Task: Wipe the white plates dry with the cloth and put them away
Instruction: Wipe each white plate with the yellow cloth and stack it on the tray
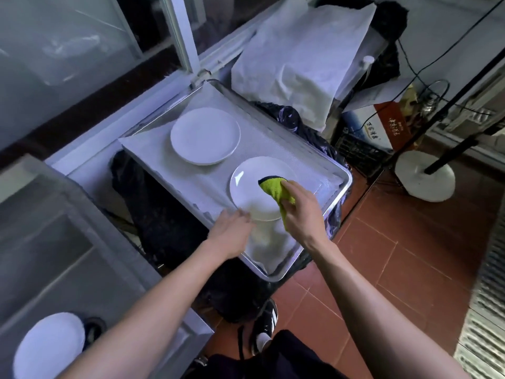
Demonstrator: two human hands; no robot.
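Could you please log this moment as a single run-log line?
step: wiping | right hand: grips cloth on near plate | left hand: steadies plate's edge | far plate: untouched on tray

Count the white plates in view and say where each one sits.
3. One plate lies at the far end of the lined tray; one at its near end, under the yellow cloth; one bottom left in the sink. Others may be hidden.

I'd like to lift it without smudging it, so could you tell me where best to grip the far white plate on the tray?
Pinch the far plate by its raised rim on the near edge, coming in low over the tray. It lies flat, so only the thin lip offers a hold.
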